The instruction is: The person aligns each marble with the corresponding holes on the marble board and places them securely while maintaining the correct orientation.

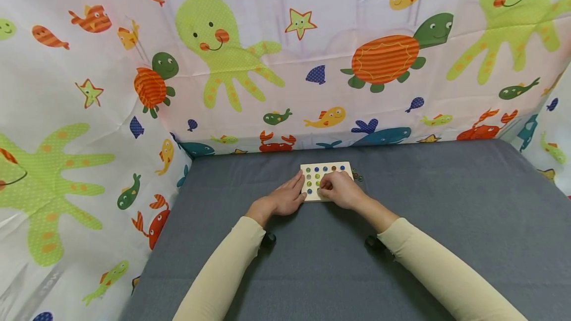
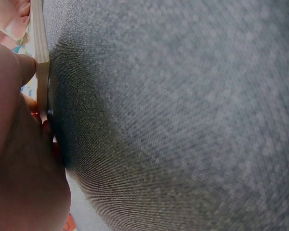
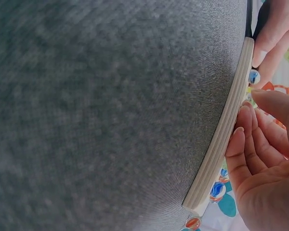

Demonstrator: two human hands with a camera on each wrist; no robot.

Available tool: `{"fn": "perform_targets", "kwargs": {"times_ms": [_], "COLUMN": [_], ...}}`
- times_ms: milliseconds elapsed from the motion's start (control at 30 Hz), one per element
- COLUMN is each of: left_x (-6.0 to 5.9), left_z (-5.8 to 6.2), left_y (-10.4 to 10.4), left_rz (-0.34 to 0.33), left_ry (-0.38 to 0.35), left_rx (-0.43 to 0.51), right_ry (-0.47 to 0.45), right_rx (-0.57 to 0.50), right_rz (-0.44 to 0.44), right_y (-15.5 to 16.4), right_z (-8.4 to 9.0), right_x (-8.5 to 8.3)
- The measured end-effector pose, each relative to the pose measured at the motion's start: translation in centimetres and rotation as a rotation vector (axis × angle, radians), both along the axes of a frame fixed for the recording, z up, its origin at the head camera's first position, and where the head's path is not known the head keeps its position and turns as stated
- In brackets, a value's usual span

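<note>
A pale wooden board (image 1: 330,166) lies on the grey cloth, with rows of coloured glass marbles on its top. My left hand (image 1: 287,197) rests at the board's left side, fingers fairly straight along the edge and thumb by the near-left corner. Over the board's near part, my right hand (image 1: 342,189) pinches a yellow-green marble (image 3: 250,99) between thumb and fingertips, low over the surface. Beside it in the right wrist view is a blue marble (image 3: 254,76). Much of the board's right half is hidden under the right hand.
Several loose marbles (image 1: 358,175) lie on the cloth just past the board's right edge. The grey cloth (image 1: 312,271) covers the table. A curtain (image 1: 276,88) printed with sea animals stands behind and to both sides.
</note>
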State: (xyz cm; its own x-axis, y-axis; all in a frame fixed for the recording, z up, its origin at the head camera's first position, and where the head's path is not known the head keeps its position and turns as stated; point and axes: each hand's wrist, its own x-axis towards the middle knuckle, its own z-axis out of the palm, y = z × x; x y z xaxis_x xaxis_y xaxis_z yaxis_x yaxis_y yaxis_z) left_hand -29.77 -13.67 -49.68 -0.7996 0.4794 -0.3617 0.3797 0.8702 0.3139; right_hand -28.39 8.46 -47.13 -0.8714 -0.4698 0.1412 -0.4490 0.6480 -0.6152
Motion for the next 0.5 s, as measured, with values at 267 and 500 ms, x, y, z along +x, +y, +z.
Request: {"fn": "perform_targets", "kwargs": {"times_ms": [267, 500], "left_x": [-0.02, -0.02], "left_z": [-0.29, -0.56], "left_y": [0.03, 0.0], "left_rz": [0.004, -0.002], "left_ry": [0.016, 0.027], "left_rx": [0.008, 0.009], "right_ry": [0.001, 0.017], "right_rx": [0.016, 0.017], "right_rz": [-0.022, -0.011], "right_y": [-0.24, -0.31], "right_z": [-0.21, -0.58], "right_x": [0.11, 0.16]}}
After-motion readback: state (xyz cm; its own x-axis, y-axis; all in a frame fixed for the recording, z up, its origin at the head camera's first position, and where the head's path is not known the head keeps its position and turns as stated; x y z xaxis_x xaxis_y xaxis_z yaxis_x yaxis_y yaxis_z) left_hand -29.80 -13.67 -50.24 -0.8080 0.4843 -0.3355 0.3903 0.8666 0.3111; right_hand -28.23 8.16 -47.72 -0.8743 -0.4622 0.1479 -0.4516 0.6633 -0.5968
